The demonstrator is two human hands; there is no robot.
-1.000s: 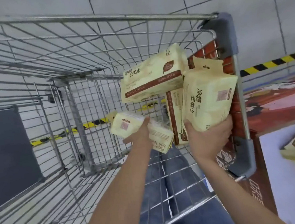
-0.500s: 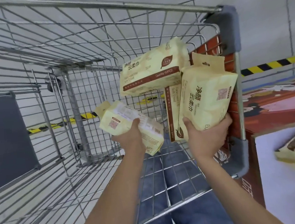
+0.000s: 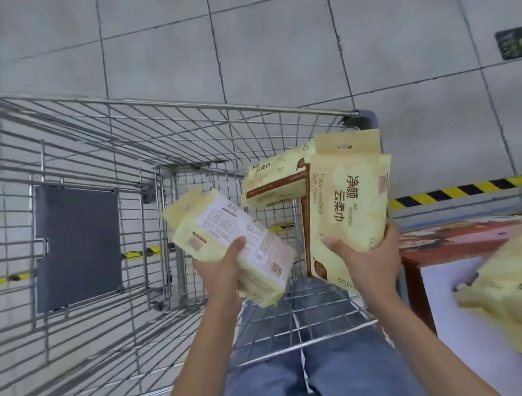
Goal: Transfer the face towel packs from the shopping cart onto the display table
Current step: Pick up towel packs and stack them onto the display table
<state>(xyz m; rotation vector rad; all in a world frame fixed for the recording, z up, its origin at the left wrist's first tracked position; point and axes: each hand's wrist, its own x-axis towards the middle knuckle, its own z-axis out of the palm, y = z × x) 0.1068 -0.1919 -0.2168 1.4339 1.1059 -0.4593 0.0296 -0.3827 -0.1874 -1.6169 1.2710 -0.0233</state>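
My left hand (image 3: 220,269) grips a pale yellow face towel pack (image 3: 225,242), its white printed back label up, above the wire shopping cart (image 3: 98,155). My right hand (image 3: 370,257) holds a second pack (image 3: 349,212) upright by its bottom end, at the cart's right side. Behind it a third pack (image 3: 271,181) lies across, partly hidden; what holds it I cannot tell. At the right, another pack (image 3: 520,289) lies on the white top of the display table (image 3: 447,282).
The cart's grey fold-down seat panel (image 3: 74,245) is at the left. The table has a red printed side (image 3: 459,237). Yellow-black hazard tape (image 3: 473,187) runs across the grey tiled floor. My jeans-clad legs (image 3: 315,366) show through the cart's mesh.
Both hands have lifted their packs up out of the cart basket. The left pack has turned so its back label faces up. My view has tilted upward and rightward.
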